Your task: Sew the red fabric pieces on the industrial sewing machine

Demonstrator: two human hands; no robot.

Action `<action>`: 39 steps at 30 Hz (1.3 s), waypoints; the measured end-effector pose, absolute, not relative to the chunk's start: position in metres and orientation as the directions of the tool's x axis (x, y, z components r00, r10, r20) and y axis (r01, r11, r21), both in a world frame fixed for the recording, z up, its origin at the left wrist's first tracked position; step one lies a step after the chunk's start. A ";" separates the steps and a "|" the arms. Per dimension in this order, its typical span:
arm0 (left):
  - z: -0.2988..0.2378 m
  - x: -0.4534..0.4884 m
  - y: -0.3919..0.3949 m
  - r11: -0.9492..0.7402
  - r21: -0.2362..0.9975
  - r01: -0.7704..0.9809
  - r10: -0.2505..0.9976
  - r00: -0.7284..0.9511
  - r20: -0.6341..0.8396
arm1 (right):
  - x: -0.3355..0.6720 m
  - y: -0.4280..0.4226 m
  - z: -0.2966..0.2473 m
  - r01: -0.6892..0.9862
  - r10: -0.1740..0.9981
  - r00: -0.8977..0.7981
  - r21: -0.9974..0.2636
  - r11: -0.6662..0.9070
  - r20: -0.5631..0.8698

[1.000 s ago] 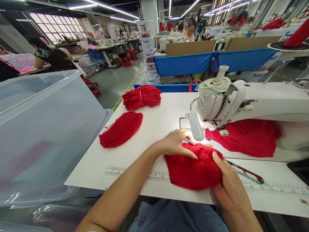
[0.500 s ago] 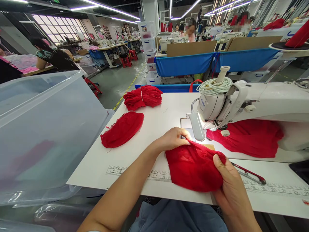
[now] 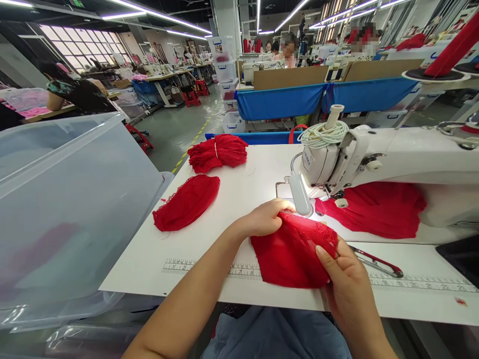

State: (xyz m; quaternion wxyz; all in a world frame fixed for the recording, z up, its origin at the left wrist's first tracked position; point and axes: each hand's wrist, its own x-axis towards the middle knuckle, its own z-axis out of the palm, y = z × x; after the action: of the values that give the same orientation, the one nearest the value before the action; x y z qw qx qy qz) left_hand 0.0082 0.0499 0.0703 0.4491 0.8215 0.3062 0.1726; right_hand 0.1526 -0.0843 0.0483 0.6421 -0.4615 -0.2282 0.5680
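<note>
A red lace-edged fabric piece is stretched between my two hands over the front of the sewing table. My left hand pinches its upper left corner, close to the lamp of the sewing machine. On the right edge, my right hand grips the cloth with the thumb on top and the fingers underneath, partly hidden. More red fabric lies under the machine arm. A curved red piece with a lace edge rests flat on the left of the table.
Behind that piece sits a tied red bundle. Thread snips lie right of my right hand, near a dark object at the edge. A large clear plastic bin stands on the left. Red thread cones stand upper right.
My right hand has shifted left along the fabric's edge, and the cloth now lies flatter with its lace band showing more. My left hand keeps its pinch. The view has turned slightly.
</note>
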 end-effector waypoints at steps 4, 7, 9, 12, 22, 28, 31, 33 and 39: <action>0.079 0.010 0.043 -0.263 0.923 0.282 0.612 0.788 -0.066 | 0.154 -0.088 0.041 -0.421 0.958 0.245 -0.907 -0.033 -0.148; 0.083 0.011 0.040 -0.077 0.961 0.264 0.607 0.777 -0.165 | 0.157 -0.088 0.041 -0.411 0.967 0.209 -0.910 -0.048 -0.145; 0.084 0.011 0.038 -0.009 0.974 0.224 0.631 0.758 -0.168 | 0.158 -0.088 0.044 -0.415 0.974 0.150 -0.905 -0.092 -0.168; 0.081 0.011 0.036 0.032 0.973 0.228 0.555 0.805 -0.207 | 0.161 -0.089 0.054 -0.377 0.979 0.086 -0.915 -0.142 -0.187; 0.070 0.023 0.026 0.492 0.866 0.084 0.511 0.778 -0.366 | 0.191 -0.068 0.057 0.520 0.837 0.434 -0.851 0.069 0.333; 0.065 0.032 0.022 0.586 0.805 -0.098 0.614 0.702 -0.362 | 0.194 -0.079 0.042 0.646 0.849 0.322 -0.753 0.127 0.419; 0.063 0.035 0.020 0.586 0.809 -0.052 0.573 0.733 -0.367 | 0.194 -0.076 0.033 0.757 0.790 0.294 -0.636 0.150 0.537; 0.061 0.036 0.019 0.589 0.807 -0.054 0.573 0.732 -0.369 | 0.196 -0.074 0.030 0.776 0.781 0.289 -0.613 0.148 0.554; 0.058 0.040 0.021 0.611 0.787 -0.091 0.589 0.716 -0.374 | 0.203 -0.074 0.030 0.786 0.795 0.280 -0.604 0.132 0.538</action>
State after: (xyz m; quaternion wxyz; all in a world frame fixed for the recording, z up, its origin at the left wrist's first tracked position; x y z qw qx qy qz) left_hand 0.0396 0.0215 0.0584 0.8393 0.3919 0.3177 0.2027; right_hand 0.2033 -0.0743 0.0298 0.4538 -0.6589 -0.5999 0.0050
